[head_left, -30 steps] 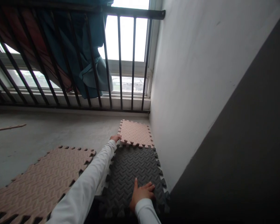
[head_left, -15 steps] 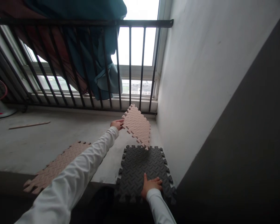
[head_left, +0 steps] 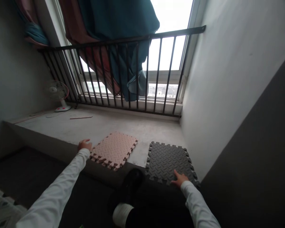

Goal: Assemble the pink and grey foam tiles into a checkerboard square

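Well, nearest of all, two white sleeves [head_left: 54,190] reach toward the front edge of a raised concrete ledge [head_left: 102,126]. The right hand [head_left: 180,178] lies at that edge with its fingers spread, the fingertips [head_left: 175,173] on the near side of a dark grey interlocking foam mat [head_left: 168,163], pinching nothing. The left hand [head_left: 84,145] is loosely open, its fingers close together and slightly curled, just beside the near left corner of a pink interlocking foam mat [head_left: 113,150]; whether it touches the mat is hard to tell, but it grips nothing. Both mats lie flat on the ledge, side by side and a little apart, the pink one left of the dark one, each with a textured tread and toothed edges. Further back along the ledge, left of the mats, a thin wooden strip [head_left: 80,117] lies on the concrete, and a small white-and-pink desk fan [head_left: 58,91] stands in the far left corner. Beyond the far edge of the ledge runs a black metal railing [head_left: 133,38], with teal fabric [head_left: 118,19] and reddish-brown fabric [head_left: 78,22] hanging in front of a bright window [head_left: 168,53].
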Demonstrator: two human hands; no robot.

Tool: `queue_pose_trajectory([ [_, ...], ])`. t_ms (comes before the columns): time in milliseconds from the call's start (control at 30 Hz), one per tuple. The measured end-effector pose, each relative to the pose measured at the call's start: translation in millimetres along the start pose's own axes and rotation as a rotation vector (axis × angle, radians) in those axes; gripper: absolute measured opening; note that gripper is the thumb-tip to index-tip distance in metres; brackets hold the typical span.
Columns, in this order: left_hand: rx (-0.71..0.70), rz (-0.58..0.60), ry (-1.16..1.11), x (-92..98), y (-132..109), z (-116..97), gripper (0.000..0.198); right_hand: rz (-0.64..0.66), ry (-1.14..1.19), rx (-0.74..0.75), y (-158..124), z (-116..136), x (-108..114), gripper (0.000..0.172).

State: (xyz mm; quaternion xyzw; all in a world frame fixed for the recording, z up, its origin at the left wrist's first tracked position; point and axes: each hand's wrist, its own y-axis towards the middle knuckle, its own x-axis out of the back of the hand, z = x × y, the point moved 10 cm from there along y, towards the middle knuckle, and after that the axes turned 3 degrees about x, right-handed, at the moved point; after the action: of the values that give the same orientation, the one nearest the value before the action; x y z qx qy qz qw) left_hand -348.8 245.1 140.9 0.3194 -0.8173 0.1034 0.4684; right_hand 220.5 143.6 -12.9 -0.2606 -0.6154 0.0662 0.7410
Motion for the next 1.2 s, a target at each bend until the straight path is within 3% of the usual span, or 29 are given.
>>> queue_pose_trajectory([
  [67,-0.09,0.129,0.17,-28.1,-23,6,0.035,-0.033,0.013,0.045,-6,5,8,0.066],
  [167,-0.283,0.303,0.237,-80.0,-68,-8,0.03,-0.118,0.038,0.111,-19,15,23,0.059],
  [267,-0.385,0.39,0.255,-118.2,-107,-23,0.025,-0.229,0.069,0.132,-32,21,35,0.053],
  [333,-0.411,0.414,0.316,-132.2,-124,-29,0.026,-0.29,0.09,0.14,-40,25,39,0.049],
  [467,-0.4,0.398,0.459,-134.7,-135,-33,0.03,-0.306,0.117,0.12,-55,28,42,0.046],
  [600,-0.404,0.373,0.441,-126.6,-129,-33,0.029,-0.246,0.108,0.104,-64,31,41,0.048],
  [733,-0.421,0.326,0.447,-121.0,-123,-26,0.028,-0.261,0.098,0.102,-58,29,39,0.046],
  [933,-0.461,0.344,0.469,-128.8,-127,-13,0.028,-0.276,0.103,0.095,-41,24,30,0.043],
  [1200,-0.485,0.344,0.45,-132.1,-131,-12,0.026,-0.239,0.114,0.112,-40,22,28,0.044],
])
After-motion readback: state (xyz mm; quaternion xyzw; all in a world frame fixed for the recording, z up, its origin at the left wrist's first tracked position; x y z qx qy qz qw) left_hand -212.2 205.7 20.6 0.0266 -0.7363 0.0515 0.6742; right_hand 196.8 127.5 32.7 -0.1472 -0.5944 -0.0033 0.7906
